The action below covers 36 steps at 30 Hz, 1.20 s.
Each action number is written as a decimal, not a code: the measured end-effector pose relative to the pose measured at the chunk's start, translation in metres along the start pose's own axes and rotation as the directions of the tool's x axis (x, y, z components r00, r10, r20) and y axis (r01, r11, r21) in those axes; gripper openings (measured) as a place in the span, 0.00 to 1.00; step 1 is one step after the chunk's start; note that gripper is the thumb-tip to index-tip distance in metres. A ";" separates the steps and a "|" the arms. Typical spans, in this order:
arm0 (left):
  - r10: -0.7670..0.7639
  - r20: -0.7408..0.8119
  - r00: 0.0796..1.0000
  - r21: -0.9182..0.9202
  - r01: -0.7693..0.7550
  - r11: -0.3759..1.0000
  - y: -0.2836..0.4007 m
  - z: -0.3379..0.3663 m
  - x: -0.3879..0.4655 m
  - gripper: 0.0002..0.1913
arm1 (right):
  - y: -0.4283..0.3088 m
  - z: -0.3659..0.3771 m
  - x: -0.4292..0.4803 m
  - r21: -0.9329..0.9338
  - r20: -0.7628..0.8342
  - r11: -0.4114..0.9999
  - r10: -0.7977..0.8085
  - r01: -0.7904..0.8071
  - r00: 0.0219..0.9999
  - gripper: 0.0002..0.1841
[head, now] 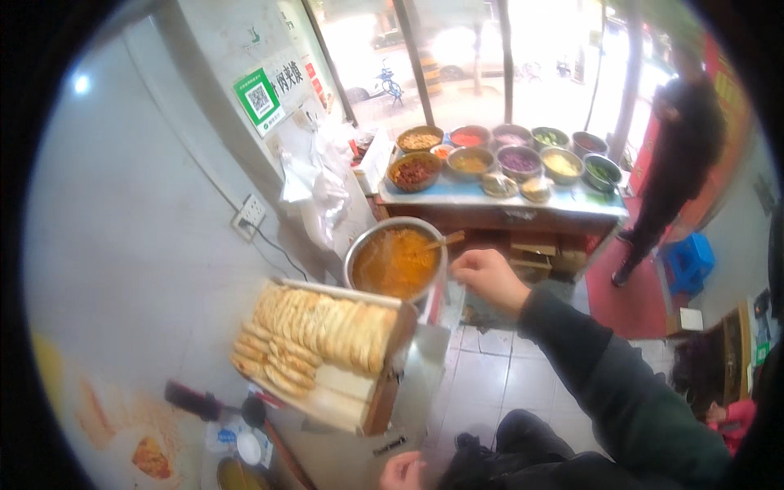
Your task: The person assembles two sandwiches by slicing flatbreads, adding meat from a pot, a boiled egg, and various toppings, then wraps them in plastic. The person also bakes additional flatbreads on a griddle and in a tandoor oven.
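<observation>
My right hand (490, 280) is stretched forward over the floor, just right of a steel pot (442, 269) of orange-brown broth. Its fingers are curled together, and I see nothing in them. A wooden utensil (446, 239) leans over the pot's right rim, a little apart from my fingertips. At the bottom edge is my left hand (403, 471), partly cut off, with bent fingers; whether it holds anything is unclear. Between my hands and the wall stands a tray (344, 389) of flatbreads (324, 324), most stacked on edge in rows.
Several metal bowls of toppings, one holding purple shreds (518, 160), stand on a table (453, 195) by the window. Plastic bags (318, 190) hang at the wall. A person (680, 141) stands at right near a blue stool (689, 263). A pink sleeve (738, 422) shows lower right.
</observation>
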State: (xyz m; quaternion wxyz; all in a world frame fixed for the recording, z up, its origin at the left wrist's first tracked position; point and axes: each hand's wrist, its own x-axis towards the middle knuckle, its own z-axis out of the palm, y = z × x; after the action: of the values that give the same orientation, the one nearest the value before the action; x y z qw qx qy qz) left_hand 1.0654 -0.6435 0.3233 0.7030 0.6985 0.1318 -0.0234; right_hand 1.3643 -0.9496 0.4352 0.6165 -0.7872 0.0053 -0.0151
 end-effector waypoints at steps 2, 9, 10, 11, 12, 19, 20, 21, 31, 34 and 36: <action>0.059 -0.044 0.997 -0.014 -0.059 0.998 0.020 0.018 0.040 0.08 | 0.002 0.009 0.077 -0.018 -0.028 0.995 -0.096 0.096 0.995 0.14; -0.112 -0.499 0.859 -0.014 0.122 0.992 0.035 0.100 0.139 0.04 | 0.028 0.081 0.386 0.082 0.102 0.978 -0.199 0.191 0.975 0.18; -0.023 -0.557 0.830 0.019 0.041 0.999 0.035 0.116 0.155 0.03 | 0.030 0.097 0.423 0.108 0.086 0.978 -0.188 0.178 0.978 0.19; -0.046 -0.588 0.807 -0.013 0.047 0.999 0.039 0.133 0.161 0.02 | 0.031 0.112 0.454 0.079 0.016 0.958 -0.277 0.275 0.961 0.20; -0.054 -0.617 0.785 -0.049 0.030 0.998 0.041 0.152 0.175 0.02 | 0.026 0.125 0.489 -0.030 0.025 0.936 -0.349 0.350 0.937 0.20; -0.079 -0.708 0.702 -0.044 0.068 0.997 0.079 0.225 0.233 0.02 | 0.024 0.157 0.606 0.014 0.066 0.968 -0.250 0.250 0.966 0.20; -0.064 -0.713 0.699 -0.026 0.064 0.998 0.082 0.231 0.241 0.02 | 0.024 0.155 0.608 0.015 -0.017 0.943 -0.331 0.331 0.944 0.14; -0.049 -0.717 0.695 -0.012 0.059 0.998 0.084 0.236 0.248 0.02 | 0.022 0.148 0.610 0.084 0.042 0.934 -0.350 0.346 0.936 0.14; 0.036 -0.616 0.787 0.121 0.049 0.991 0.121 0.262 0.314 0.02 | -0.014 0.086 0.592 0.290 0.352 0.930 -0.324 0.227 0.878 0.15; 0.145 -0.562 0.815 0.218 -0.024 0.976 0.127 0.261 0.326 0.03 | -0.021 0.078 0.598 0.180 0.375 0.915 -0.402 0.360 0.835 0.15; 0.190 -0.541 0.820 0.216 -0.083 0.973 0.132 0.262 0.336 0.02 | -0.031 0.070 0.594 -0.008 0.403 0.905 -0.386 0.425 0.830 0.13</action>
State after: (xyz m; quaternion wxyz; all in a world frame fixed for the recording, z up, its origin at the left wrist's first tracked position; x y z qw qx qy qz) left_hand 1.4578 -0.8482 0.3759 0.5665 0.7440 0.2779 0.2199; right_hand 1.9599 -0.8901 0.4582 0.5486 -0.7860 -0.2847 0.0123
